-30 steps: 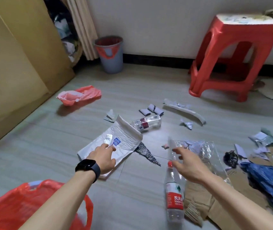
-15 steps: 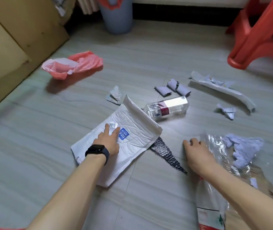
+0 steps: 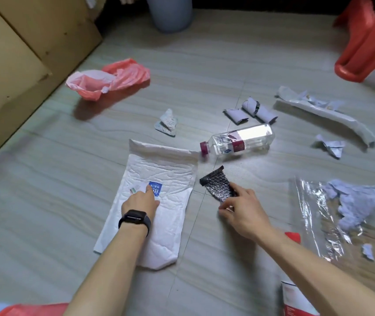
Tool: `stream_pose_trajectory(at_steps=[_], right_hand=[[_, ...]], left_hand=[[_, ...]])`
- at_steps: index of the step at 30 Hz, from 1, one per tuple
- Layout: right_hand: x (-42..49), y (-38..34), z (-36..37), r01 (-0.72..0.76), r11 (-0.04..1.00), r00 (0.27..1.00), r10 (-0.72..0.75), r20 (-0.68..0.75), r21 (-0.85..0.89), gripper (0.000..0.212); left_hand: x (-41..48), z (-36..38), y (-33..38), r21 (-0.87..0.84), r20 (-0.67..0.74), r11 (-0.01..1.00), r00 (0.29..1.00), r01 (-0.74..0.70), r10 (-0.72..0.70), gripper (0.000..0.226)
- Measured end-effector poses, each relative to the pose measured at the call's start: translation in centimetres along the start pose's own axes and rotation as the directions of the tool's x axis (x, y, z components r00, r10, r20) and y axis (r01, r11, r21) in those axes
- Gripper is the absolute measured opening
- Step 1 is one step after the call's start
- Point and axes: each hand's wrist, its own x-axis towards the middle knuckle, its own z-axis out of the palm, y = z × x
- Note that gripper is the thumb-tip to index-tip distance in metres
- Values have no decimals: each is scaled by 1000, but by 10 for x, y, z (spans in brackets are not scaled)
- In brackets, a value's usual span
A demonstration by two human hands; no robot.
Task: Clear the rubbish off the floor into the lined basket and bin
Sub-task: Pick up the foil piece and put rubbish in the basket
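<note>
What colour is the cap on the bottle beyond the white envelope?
Maroon; the cap shows best in the head view.

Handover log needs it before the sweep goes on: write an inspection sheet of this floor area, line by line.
Surface: grey floor, littered.
Job's things: white padded mailer lying flat; black bubble-wrap scrap; clear bottle on its side; red plastic bag crumpled; bin at the top edge; lined basket, only its red liner showing at the bottom left.
Clutter: paper scraps; torn white strip; clear film with a tissue wad on it.
Grippers: left hand touches the mailer with its index finger; right hand pinches the bubble-wrap scrap.
Cables: nothing seen.
Surroundings: red stool; cardboard box.
</note>
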Motion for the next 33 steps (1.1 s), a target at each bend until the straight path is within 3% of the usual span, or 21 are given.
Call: stream_pose_trajectory(at_steps=[5, 9, 11, 14, 18, 20, 22, 24, 28, 31, 33], right_hand=[[-8, -11, 18, 127, 948, 991, -132, 3, -293, 17], [-15, -9, 7, 114, 928, 993, -109, 35, -354, 13], [-19, -4, -1, 49, 967, 999, -49, 5, -251, 16], [-32, -2, -20, -191, 966, 981, 185, 55, 174, 31], [-60, -14, -54, -300, 651, 953, 227, 198, 697, 17], [-82, -30, -74, -314, 533, 949, 186, 253, 785, 22], [-107, -51, -96, -316, 435, 949, 144, 281, 843, 28], [-129, -74, -111, -293, 393, 956, 114, 270, 872, 32], [-184, -128, -140, -130, 431, 991, 92, 100, 893, 28], [-227, -166, -154, -31, 359, 1000, 12, 28, 933, 30], [-258, -193, -161, 18, 418, 999, -41, -1, 908, 34]], left_hand=[[-14, 7, -12, 65, -40, 998, 999, -19, 22, 36], [-26, 5, -9, 171, -46, 982, 995, -80, 89, 30], [-32, 1, -8, 110, -45, 988, 993, -106, 111, 28], [-49, -8, 0, -226, -98, 965, 989, -133, 113, 24], [-89, -32, 16, -682, -120, 705, 980, -195, 156, 18], [-119, -48, 22, -807, -164, 546, 974, -224, 157, 20], [-154, -68, 26, -835, -255, 451, 949, -314, 188, 20], [-187, -87, 30, -843, -323, 367, 916, -393, 238, 21], [-262, -120, 16, -915, -318, 109, 860, -389, 399, 23], [-310, -135, -9, -898, -378, 81, 851, -433, 364, 21], [-341, -142, -30, -903, -381, 81, 874, -421, 302, 17]])
